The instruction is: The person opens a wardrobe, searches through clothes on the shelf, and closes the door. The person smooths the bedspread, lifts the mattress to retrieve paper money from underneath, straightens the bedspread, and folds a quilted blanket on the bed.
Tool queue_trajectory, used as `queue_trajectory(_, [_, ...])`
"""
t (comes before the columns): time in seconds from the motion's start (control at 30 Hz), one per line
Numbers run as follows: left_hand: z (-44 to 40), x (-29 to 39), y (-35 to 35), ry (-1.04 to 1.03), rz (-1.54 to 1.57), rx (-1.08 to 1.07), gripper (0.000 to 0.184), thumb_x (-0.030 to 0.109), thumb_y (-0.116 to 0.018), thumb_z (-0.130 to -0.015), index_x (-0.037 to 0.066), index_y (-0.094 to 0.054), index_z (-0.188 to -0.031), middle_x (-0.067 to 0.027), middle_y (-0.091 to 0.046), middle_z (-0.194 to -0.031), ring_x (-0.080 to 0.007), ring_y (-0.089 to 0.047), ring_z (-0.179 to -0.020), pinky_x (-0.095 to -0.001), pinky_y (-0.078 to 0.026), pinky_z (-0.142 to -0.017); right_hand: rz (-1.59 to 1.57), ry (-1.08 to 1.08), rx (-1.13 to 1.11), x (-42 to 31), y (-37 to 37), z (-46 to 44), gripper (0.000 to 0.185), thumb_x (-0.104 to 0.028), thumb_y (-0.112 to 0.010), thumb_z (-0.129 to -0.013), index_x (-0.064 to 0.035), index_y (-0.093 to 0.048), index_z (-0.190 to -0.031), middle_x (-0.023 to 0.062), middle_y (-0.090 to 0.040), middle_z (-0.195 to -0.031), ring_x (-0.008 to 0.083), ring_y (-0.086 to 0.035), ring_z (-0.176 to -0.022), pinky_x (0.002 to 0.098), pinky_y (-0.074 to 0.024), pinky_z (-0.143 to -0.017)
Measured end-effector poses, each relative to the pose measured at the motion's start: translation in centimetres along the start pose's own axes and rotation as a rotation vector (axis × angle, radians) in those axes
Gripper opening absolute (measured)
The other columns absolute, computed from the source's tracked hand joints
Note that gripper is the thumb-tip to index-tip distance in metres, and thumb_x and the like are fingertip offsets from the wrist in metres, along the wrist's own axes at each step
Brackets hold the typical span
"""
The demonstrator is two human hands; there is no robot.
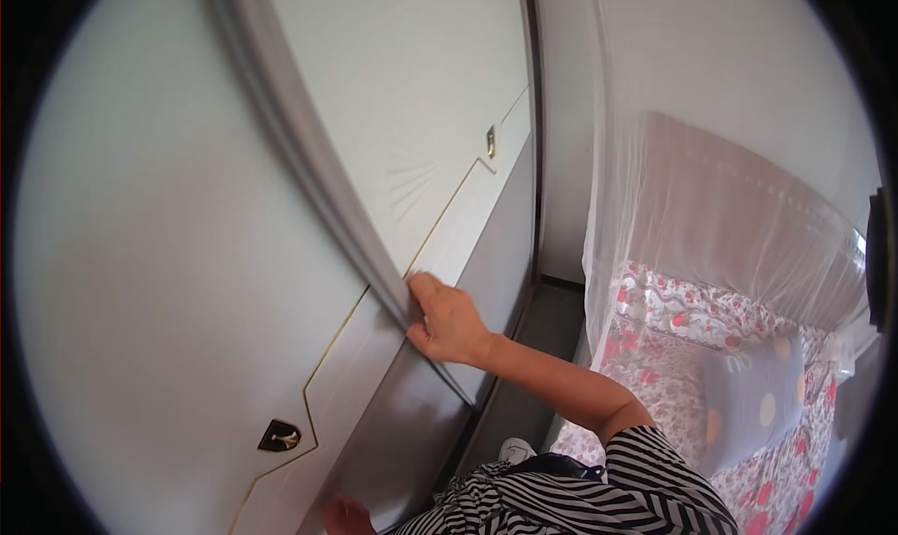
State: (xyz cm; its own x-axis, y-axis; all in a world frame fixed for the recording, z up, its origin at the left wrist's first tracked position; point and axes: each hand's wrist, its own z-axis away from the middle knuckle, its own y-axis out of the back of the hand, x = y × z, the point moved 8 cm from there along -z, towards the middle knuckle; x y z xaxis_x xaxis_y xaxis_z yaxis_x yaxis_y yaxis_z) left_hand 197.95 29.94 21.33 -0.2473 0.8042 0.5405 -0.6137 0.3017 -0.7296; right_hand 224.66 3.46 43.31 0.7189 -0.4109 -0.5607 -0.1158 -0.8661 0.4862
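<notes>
A: What does the far left show?

B: A pale near panel (150, 254) fills that side, a black-and-gold emblem (280, 435) set low beside an angular gold line.

A: And the hands?

B: The left hand (347, 515), blurred at the bottom edge, hangs near the lower grey section; how far it is open, and whether it holds anything, I cannot tell. To its right, a grey door edge (304, 166) runs down at a slant between the panels, and the right hand (449, 320) closes on its lower stretch, fingers curled, thumb bent in.

A: What makes for good handling there?

B: In my judgement, a firm but unstrained curl on the edge, wrist in line with the forearm, and force sent smoothly along the panel's run rather than outward. Fingertips belong clear of the overlap, where a moving panel could pinch them; the left hand does best away from it too.

A: Farther right?

B: The far panel (402, 86) bears a second emblem (491, 141). Beyond the striped sleeve (655, 469), white netting (603, 208) drapes by floral bedding (748, 512), where a spotted grey pillow (748, 395) lies.
</notes>
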Motion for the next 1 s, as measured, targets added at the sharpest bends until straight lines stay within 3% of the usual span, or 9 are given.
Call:
queue_trajectory(0.1, [-1.3,-3.8,-2.8,0.074,-1.062,-0.311,0.064,0.018,-0.053,-0.085,0.002,-0.014,-0.134,-0.019,-0.027,-0.134,-0.0353,-0.035,-0.117,-0.0395,-0.037,-0.092,-0.125,0.06,-0.213,0.4,0.1,-0.9,0.027,-0.004,-0.05,-0.062,-0.0023,-0.037,-0.085,0.0149,-0.047,-0.074,0.0336,-0.052,-0.066,0.0398,-0.0431,-0.058])
queue_trajectory(0.13, [-1.5,-5.0,-4.8,0.072,-1.058,-0.318,0.064,0.018,-0.053,-0.085,0.002,-0.014,-0.134,-0.019,-0.027,-0.134,-0.0353,-0.035,-0.117,-0.0395,-0.037,-0.092,-0.235,0.102,-0.266,0.7,0.6,-1.2,0.02,-0.006,-0.052,-0.065,-0.0034,-0.041,-0.082,0.0098,-0.05,-0.073,0.024,-0.055,-0.065,0.034,-0.0445,-0.056])
queue_trajectory(0.2, [0.8,-3.9,-16.3,-0.723,-1.193,-0.492,0.037,0.016,-0.057,-0.075,0.001,-0.048,-0.108,-0.0137,-0.051,-0.107,-0.0188,-0.053,-0.093,-0.028,-0.044,-0.076,-0.378,0.015,-0.184,5.2,3.0,-3.8,0.011,-0.008,-0.054,-0.071,-0.0049,-0.049,-0.08,0.0037,-0.054,-0.073,0.0133,-0.054,-0.066,0.0278,-0.0448,-0.055])
queue_trajectory(0.3, [1.6,-6.0,-26.9,-1.108,-1.198,-0.595,0.05,0.017,-0.055,-0.077,-0.001,-0.036,-0.121,-0.0162,-0.039,-0.121,-0.0257,-0.042,-0.109,-0.0338,-0.038,-0.085,-0.189,-0.124,0.273,19.0,11.1,-10.5,0.013,-0.011,-0.054,-0.079,-0.006,-0.055,-0.091,0.0023,-0.058,-0.084,0.0091,-0.052,-0.08,0.0232,-0.0414,-0.067])
queue_trajectory(0.37, [3.3,-7.6,-30.9,-1.697,-1.357,-0.478,0.07,0.02,-0.062,-0.075,-0.003,-0.022,-0.127,-0.0235,-0.03,-0.125,-0.0334,-0.038,-0.111,-0.0408,-0.035,-0.089,-0.052,-0.279,0.482,30.2,16.4,-14.9,0.029,-0.017,-0.056,-0.077,-0.0032,-0.051,-0.103,0.0099,-0.052,-0.102,0.0194,-0.05,-0.091,0.0306,-0.0395,-0.079])
queue_trajectory(0.5, [0.5,-10.8,-34.9,-1.774,-1.188,-0.186,0.07,0.022,-0.058,-0.079,-0.003,-0.016,-0.13,-0.0216,-0.023,-0.132,-0.0335,-0.031,-0.118,-0.0422,-0.03,-0.094,-0.019,-0.567,0.53,43.3,22.0,-22.5,0.05,-0.032,-0.049,-0.081,-0.0017,-0.039,-0.12,0.0147,-0.039,-0.123,0.0247,-0.037,-0.114,0.0333,-0.0312,-0.093])
queue_trajectory(0.57, [-0.6,-10.4,-33.8,-1.612,-0.996,0.317,0.074,0.025,-0.058,-0.08,-0.003,-0.014,-0.131,-0.0225,-0.019,-0.133,-0.0349,-0.029,-0.119,-0.0444,-0.027,-0.097,-0.336,-0.612,0.648,48.9,22.8,-25.1,0.056,-0.041,-0.043,-0.082,-0.003,-0.037,-0.123,0.0163,-0.04,-0.122,0.0282,-0.039,-0.112,0.0356,-0.0317,-0.093])
queue_trajectory(0.77, [-0.5,-9.7,-33.4,-1.529,-1.03,0.507,0.06,0.015,-0.047,-0.087,-0.003,-0.013,-0.133,-0.0217,-0.021,-0.135,-0.031,-0.028,-0.123,-0.0395,-0.027,-0.1,-0.346,-0.555,0.563,51.0,22.2,-27.2,0.064,-0.055,-0.035,-0.084,-0.0018,-0.042,-0.12,0.0156,-0.047,-0.117,0.0272,-0.043,-0.109,0.0344,-0.0309,-0.093])
queue_trajectory(1.0, [1.8,-9.7,-34.5,-1.823,-1.21,0.61,0.058,0.016,-0.045,-0.088,-0.003,-0.013,-0.133,-0.0261,-0.025,-0.131,-0.0338,-0.032,-0.118,-0.0409,-0.031,-0.096,-0.274,-0.443,0.589,47.5,23.0,-26.3,0.051,-0.048,-0.033,-0.088,-0.0004,-0.049,-0.096,0.0157,-0.054,-0.09,0.0236,-0.049,-0.085,0.0338,-0.0378,-0.081])
